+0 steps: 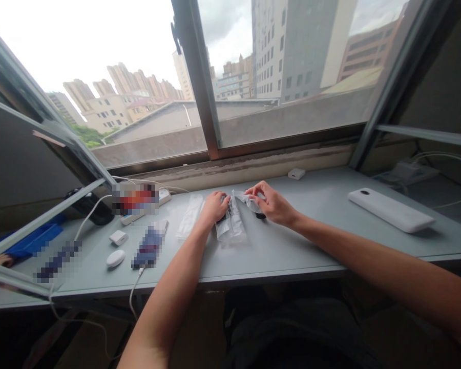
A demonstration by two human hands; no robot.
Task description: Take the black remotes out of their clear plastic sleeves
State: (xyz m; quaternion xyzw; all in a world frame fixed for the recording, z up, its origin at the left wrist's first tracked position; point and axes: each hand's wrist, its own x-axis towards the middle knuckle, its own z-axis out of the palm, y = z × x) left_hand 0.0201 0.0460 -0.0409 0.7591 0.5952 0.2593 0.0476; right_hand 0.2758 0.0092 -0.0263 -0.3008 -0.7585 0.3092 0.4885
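Observation:
My left hand [214,206] is closed at the upper edge of a clear plastic bag [232,228] with something dark inside, lying on the desk. Thumb and fingers of my right hand [268,203] pinch a piece of clear plastic wrapping [252,203] just to the right of that bag. A small black object [260,216] shows below the right fingers; its kind is too small to tell. Another clear plastic bag [190,218] lies left of my left hand, partly beside the wrist.
On the left of the grey desk [292,246] are a power strip [163,197], a white charger [118,237], a white oval object [116,259] and a blurred phone-like item [149,247] on a cable. A long white device [390,210] lies right. A white adapter [296,173] sits near the window.

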